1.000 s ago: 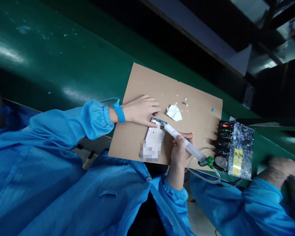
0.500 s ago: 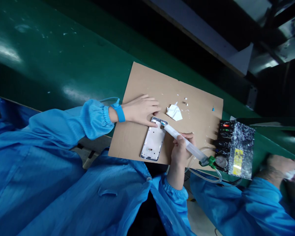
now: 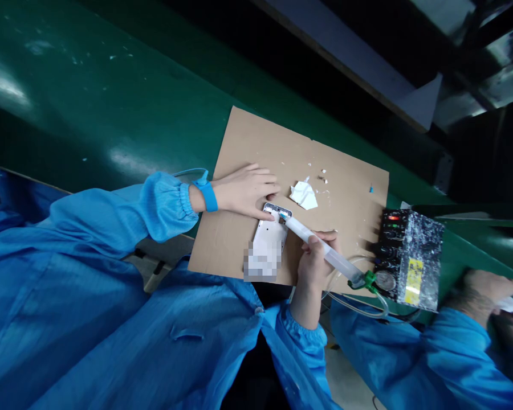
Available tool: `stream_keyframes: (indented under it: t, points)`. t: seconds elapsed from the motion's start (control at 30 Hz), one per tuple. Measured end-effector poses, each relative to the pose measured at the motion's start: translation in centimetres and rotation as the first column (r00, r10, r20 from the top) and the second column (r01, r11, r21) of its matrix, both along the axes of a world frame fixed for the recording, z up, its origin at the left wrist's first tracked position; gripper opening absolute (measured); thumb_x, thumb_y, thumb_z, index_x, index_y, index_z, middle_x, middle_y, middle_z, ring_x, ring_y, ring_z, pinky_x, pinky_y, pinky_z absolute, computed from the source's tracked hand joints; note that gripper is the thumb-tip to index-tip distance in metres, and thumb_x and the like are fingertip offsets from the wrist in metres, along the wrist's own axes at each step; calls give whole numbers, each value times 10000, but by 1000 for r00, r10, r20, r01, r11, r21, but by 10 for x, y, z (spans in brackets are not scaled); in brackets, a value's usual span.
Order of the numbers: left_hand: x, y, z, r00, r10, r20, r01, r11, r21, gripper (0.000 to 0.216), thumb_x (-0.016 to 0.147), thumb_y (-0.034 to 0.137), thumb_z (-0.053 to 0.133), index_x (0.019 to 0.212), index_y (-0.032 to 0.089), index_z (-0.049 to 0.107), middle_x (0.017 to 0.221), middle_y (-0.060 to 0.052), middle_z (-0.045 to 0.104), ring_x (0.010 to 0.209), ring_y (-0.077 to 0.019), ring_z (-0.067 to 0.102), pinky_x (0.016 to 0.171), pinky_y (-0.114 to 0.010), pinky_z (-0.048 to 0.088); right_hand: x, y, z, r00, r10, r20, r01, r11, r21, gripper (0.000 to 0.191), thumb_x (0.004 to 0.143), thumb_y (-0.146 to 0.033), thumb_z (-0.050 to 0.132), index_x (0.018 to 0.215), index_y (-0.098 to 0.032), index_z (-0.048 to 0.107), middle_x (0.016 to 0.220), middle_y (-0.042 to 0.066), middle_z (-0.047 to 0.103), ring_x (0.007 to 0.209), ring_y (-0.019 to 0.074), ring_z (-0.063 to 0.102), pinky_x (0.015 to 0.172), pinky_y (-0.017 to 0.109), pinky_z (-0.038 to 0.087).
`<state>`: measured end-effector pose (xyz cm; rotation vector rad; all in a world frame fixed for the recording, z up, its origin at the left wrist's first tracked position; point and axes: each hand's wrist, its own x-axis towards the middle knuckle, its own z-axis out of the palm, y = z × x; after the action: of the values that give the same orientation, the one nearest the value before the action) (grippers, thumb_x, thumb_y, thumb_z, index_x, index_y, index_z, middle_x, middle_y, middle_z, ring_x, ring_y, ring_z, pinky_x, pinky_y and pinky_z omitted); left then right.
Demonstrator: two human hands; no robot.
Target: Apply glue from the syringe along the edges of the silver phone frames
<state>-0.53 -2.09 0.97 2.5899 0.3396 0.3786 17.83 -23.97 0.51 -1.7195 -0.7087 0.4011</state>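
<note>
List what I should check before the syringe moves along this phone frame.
1. Frame steadied: the left hand presses the phone frame onto the cardboard: ok.
2. Grip: the right hand wraps the syringe barrel: ok.
3. Tip: the nozzle is at the frame's top edge; actual contact: cannot tell.
4. Hose: the tube loops free below the controller box: ok.
5. Clutter: the tissue lies apart from the frame: ok.
6. Neighbour: the co-worker's hand is beyond the controller box, off the cardboard: ok.
</note>
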Motion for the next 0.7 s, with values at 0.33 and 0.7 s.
stream_keyframes:
  t: [0.33,0.7]
  points:
    - [0,0,2,1000,3,-8,-3,1000,0,482,946,701,729,959,230,626,1032,-57,732,985,-257,606,884,-404,352,-1,0,1,1000,-6,-14,6,1000,11,298,825,-472,783,812,-246,589,613,-67,580,520,141,515,565,279,428]
    - [1,-1,0,1000,7,26,-6,1000,-6,460,936,662,763,947,220,637,1014,-60,728,991,-256,615,873,-392,342,0,1,1,1000,-2,-6,2,1000,16,298,831,-470,788,805,-243,597,617,-69,589,528,139,516,590,281,433]
